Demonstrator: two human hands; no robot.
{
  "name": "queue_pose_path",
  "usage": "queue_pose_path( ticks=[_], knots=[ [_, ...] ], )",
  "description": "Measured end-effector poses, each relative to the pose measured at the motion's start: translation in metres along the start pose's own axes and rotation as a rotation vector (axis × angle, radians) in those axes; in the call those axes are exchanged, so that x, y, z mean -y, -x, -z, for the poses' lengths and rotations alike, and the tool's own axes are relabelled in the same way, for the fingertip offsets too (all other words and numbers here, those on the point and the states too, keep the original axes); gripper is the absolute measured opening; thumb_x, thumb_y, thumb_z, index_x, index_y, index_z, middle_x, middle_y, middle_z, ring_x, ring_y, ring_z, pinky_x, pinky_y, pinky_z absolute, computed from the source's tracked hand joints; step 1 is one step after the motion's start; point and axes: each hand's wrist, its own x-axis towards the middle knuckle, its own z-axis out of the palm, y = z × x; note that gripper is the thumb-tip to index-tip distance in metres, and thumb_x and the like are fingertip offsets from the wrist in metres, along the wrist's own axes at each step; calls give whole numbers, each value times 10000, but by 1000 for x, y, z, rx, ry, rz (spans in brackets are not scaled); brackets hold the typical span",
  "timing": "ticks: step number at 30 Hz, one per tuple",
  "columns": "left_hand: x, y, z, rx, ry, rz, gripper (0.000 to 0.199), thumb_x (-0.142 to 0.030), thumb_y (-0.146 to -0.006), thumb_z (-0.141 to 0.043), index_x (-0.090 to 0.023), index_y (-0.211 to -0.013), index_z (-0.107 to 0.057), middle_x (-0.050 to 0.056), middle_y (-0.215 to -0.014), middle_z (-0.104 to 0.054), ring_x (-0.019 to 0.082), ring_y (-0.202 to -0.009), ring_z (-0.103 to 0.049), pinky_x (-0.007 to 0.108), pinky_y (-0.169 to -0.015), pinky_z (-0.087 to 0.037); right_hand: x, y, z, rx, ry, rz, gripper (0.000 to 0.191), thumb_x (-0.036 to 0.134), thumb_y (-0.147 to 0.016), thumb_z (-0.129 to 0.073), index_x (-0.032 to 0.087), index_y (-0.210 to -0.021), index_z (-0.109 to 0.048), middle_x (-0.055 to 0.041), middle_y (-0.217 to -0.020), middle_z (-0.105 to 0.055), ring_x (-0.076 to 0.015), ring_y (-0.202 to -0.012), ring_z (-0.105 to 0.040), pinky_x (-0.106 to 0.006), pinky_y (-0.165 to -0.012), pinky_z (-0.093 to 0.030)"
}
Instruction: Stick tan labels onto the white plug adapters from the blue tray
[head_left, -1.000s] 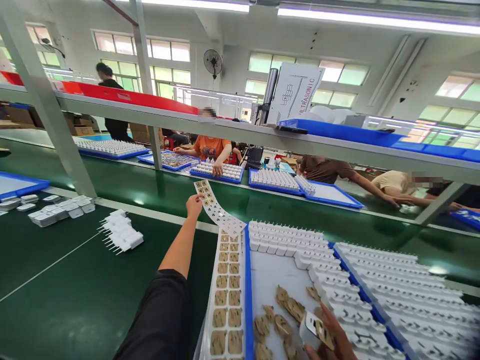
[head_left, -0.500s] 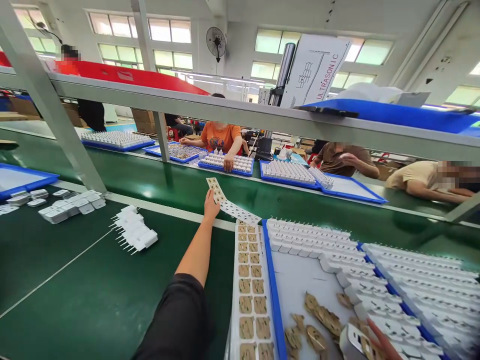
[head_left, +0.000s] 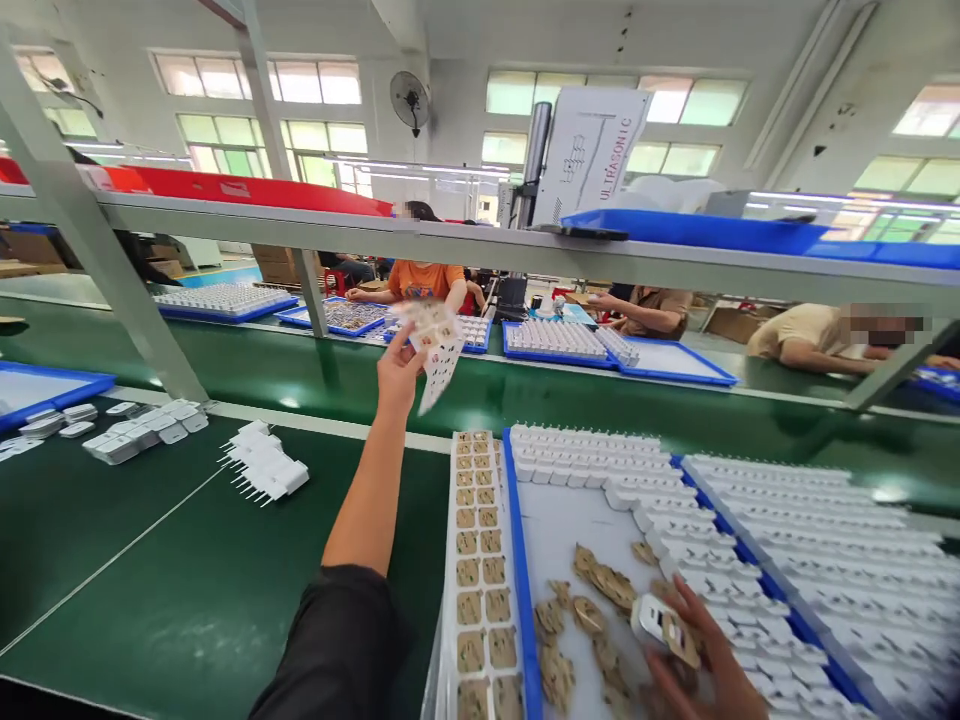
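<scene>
My left hand [head_left: 397,372] is raised over the far side of the bench, its fingers pinching a bent strip of sticker sheet [head_left: 441,362] with tan patches and dark marks. In my right hand [head_left: 709,655], low on the right, is a white plastic housing [head_left: 651,618] with slots in its face; a tan piece of backing paper lies against it. Both hands are partly blurred. Below the housing, loose tan paper pieces [head_left: 604,580] lie in a blue-rimmed tray [head_left: 523,610]. Left of that tray is a stack of sticker sheets [head_left: 480,590] with tan squares.
Rows of white housings [head_left: 720,560] fill the trays at right. White pronged parts [head_left: 266,462] and flat white covers [head_left: 146,428] lie on the green bench at left. A metal shelf beam [head_left: 420,240] crosses ahead. Co-workers sit beyond the belt [head_left: 352,375].
My left hand has risen and drawn the sheet clear of the stack, bending it. My right hand has come further into view with the housing. The whole view has shifted slightly.
</scene>
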Motion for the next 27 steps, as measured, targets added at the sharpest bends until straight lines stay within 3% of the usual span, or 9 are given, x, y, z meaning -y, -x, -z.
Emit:
queue_pose_path(
  ticks=[2, 3, 6, 10, 13, 16, 20, 23, 27],
  knots=[
    [-46, 50, -21, 251, 272, -192, 761, -324, -799, -764, -253, -1478, -426, 95, -1436, -559, 285, -1235, -604, 327, -861, -611, -1, 4, 7, 59, 41, 32, 666, 472, -797, -679, 294, -1408, -484, -86, -1164, -717, -344, -1018, -718, -506, -858, -616],
    [-66, 80, -32, 367, 340, -205, 744, -339, -771, -796, -264, -1441, -481, 86, -1473, -523, 294, -1225, -606, 325, -832, -620, -1, 7, 10, 41, 44, 38, 714, 464, -808, -682, 270, -1448, -431, -100, -1199, -692, -334, -1040, -706, -508, -904, -589],
    [-104, 167, -66, 683, 458, -12, 632, -318, -763, -806, -267, -1354, -589, 86, -1444, -551, 265, -1143, -641, 287, -775, -626, 1, 17, 16, -113, -60, 48, 784, 410, -807, -718, 240, -1487, -368, -110, -1185, -648, -296, -1044, -678, -492, -936, -551],
    [-92, 231, -111, 893, 552, 374, 637, -284, -775, -770, -272, -1379, -569, 88, -1318, -636, 206, -1020, -679, 291, -781, -617, 6, 26, 21, -308, -313, 113, 821, 318, -758, -777, 262, -1473, -378, -107, -1200, -582, -276, -1059, -638, -476, -925, -543],
    [-56, 238, -124, 865, 164, 407, 565, -229, -820, -696, -268, -1370, -573, 86, -1315, -622, 165, -983, -687, 302, -826, -595, 6, 26, 21, -389, -414, 90, 813, 300, -772, -764, 263, -1477, -360, -130, -1271, -535, -292, -1133, -601, -469, -913, -548],
    [-22, 226, -103, 778, -291, 361, 481, -182, -791, -717, -223, -1266, -646, 100, -1250, -645, 194, -1021, -673, 334, -875, -561, 7, 24, 18, -280, -389, 45, 746, 345, -809, -732, 231, -1460, -388, -152, -1301, -536, -299, -1168, -597, -454, -917, -556],
    [8, 200, -41, 519, -639, 346, 399, -245, -840, -678, -213, -1232, -611, 116, -1357, -575, 277, -1328, -470, 364, -1012, -462, 12, 24, 18, -78, -256, 105, 734, 387, -814, -728, 228, -1456, -409, -128, -1242, -621, -290, -1091, -662, -485, -965, -548],
    [26, 183, -4, 415, -860, 436, 282, -365, -810, -729, -152, -980, -655, 137, -1105, -678, 331, -1207, -559, 390, -933, -485, 17, 24, 20, -50, -256, 190, 714, 359, -835, -710, 242, -1466, -398, -125, -1276, -632, -279, -1089, -682, -450, -946, -575],
    [48, 170, 13, 394, -984, 510, 298, -419, -854, -704, -130, -905, -647, 68, -950, -684, 231, -970, -653, 397, -877, -523, 18, 23, 23, -61, -273, 207, 723, 356, -843, -705, 243, -1479, -380, -128, -1322, -617, -276, -1112, -680, -431, -943, -585]
  ],
)
